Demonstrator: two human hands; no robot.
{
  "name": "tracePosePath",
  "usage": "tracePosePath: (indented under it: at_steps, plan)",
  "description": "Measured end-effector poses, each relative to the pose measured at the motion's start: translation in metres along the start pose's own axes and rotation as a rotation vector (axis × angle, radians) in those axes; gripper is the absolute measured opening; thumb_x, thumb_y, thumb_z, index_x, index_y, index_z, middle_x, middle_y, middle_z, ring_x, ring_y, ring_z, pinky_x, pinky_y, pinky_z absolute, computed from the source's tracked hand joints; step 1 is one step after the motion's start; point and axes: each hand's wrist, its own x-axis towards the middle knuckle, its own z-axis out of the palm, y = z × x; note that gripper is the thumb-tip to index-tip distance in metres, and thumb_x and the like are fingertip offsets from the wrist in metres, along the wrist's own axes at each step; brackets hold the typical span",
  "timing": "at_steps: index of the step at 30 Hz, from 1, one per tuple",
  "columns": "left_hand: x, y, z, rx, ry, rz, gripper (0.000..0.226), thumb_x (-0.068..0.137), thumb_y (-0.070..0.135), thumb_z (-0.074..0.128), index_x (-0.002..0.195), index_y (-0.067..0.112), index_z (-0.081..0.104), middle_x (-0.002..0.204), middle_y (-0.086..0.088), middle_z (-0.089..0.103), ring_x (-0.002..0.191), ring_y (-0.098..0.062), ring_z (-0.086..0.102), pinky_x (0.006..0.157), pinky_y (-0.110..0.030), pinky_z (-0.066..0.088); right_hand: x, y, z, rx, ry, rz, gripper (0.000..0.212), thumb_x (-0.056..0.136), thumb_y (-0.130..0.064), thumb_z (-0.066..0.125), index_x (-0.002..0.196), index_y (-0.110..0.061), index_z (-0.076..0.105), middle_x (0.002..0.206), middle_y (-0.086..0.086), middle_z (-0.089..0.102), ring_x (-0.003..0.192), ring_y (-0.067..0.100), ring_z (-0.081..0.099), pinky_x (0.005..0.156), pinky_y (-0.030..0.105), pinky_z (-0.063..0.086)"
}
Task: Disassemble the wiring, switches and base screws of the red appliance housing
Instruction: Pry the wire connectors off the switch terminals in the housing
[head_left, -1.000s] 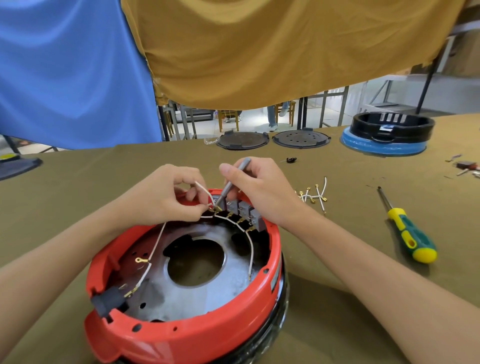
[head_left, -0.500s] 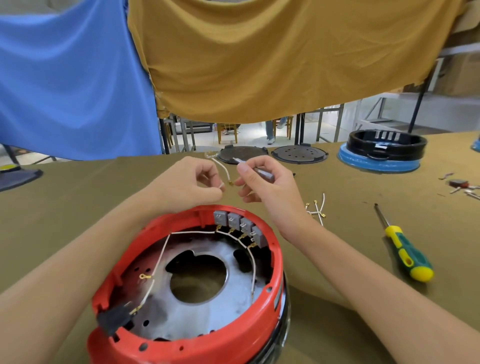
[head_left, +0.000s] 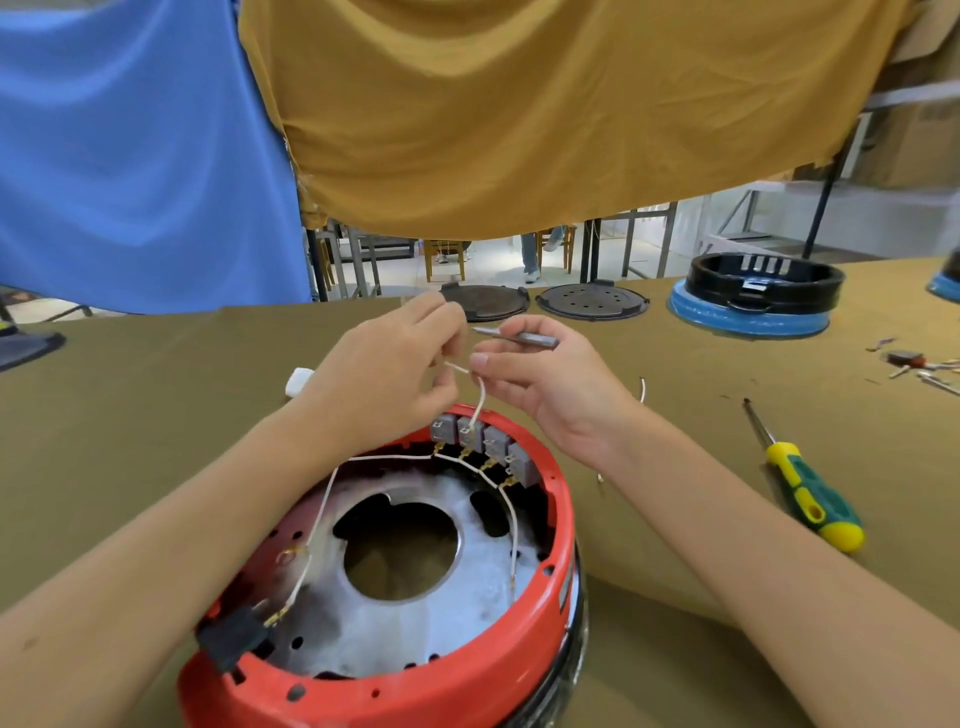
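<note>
Head view, hands above the far rim of the work. The red housing (head_left: 415, 675) sits upside down at the near edge of the bench (head_left: 130, 415), its open base toward me. Four grey switches (head_left: 483, 447) stand in a row inside the far rim. A white wire (head_left: 478, 405) rises from the second switch to my hands. My left hand (head_left: 384, 374) has its fingers curled together, pinching the upper end of this wire. My right hand (head_left: 545, 379) meets it just beside, thumb and forefinger nipped on the same wire, while its other fingers clamp a thin metal tool (head_left: 519, 339) that points left. A second, longer wire (head_left: 322, 509) runs from the switch row along the left interior down to a black connector (head_left: 228, 636) at the near-left rim; a shorter one hangs down on the right interior. A screwdriver (head_left: 805, 488) with a green and yellow handle lies toward the right edge of the bench, well apart from the housing. Two dark round plates (head_left: 592, 301) and a black and blue housing (head_left: 753, 296) rest along the far edge.
</note>
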Motion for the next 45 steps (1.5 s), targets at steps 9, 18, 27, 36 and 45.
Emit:
tracePosePath:
  at_steps: [9, 18, 27, 36, 45]
  plan:
    - [-0.014, -0.034, 0.005, -0.343, -0.613, -0.517, 0.033, 0.099, 0.047, 0.049, 0.083, 0.022, 0.063, 0.076, 0.004, 0.057, 0.069, -0.011, 0.051, 0.072, -0.031, 0.041, 0.025, -0.046, -0.074, -0.201, 0.360, 0.071, 0.035, 0.084, 0.013, 0.064, 0.110, -0.009, 0.055, 0.108, 0.016, 0.068, 0.088, 0.021, 0.069, 0.071, 0.031, 0.060]
    - [-0.014, -0.033, -0.004, -0.509, -0.555, -0.576, 0.019, 0.097, 0.038, 0.059, 0.092, 0.026, 0.071, 0.092, 0.004, 0.073, 0.088, -0.014, 0.067, 0.091, -0.035, 0.049, 0.029, -0.034, -0.096, -0.974, 0.475, -0.004, 0.024, 0.084, -0.002, 0.072, 0.090, -0.017, 0.054, 0.097, 0.011, 0.066, 0.084, 0.022, 0.061, 0.080, 0.039, 0.057]
    - [-0.036, -0.047, -0.036, -0.553, -0.714, -0.669, 0.018, 0.100, 0.038, 0.052, 0.102, 0.037, 0.070, 0.098, 0.010, 0.074, 0.091, -0.010, 0.070, 0.082, -0.030, 0.052, 0.023, -0.034, -0.067, -0.470, 0.260, -0.196, 0.018, 0.103, -0.024, 0.054, 0.099, -0.012, 0.067, 0.069, -0.001, 0.072, 0.065, 0.012, 0.062, 0.069, 0.028, 0.057]
    - [-0.036, -0.040, -0.017, -0.282, -0.572, -0.556, 0.031, 0.103, 0.040, 0.044, 0.088, 0.026, 0.068, 0.087, 0.002, 0.070, 0.088, -0.019, 0.064, 0.088, -0.039, 0.049, 0.007, -0.021, -0.030, -0.317, -0.043, -0.191, 0.032, 0.103, -0.033, 0.050, 0.091, -0.014, 0.073, 0.072, 0.004, 0.066, 0.066, 0.016, 0.059, 0.068, 0.031, 0.056]
    - [-0.052, -0.039, -0.029, -0.188, -0.552, -0.593, 0.021, 0.102, 0.034, 0.044, 0.099, 0.028, 0.063, 0.092, 0.005, 0.066, 0.087, -0.012, 0.060, 0.078, -0.029, 0.045, 0.004, -0.013, -0.020, -0.414, -0.086, -0.232, 0.014, 0.100, -0.020, 0.059, 0.089, -0.012, 0.065, 0.071, 0.007, 0.069, 0.068, 0.021, 0.063, 0.079, 0.043, 0.059]
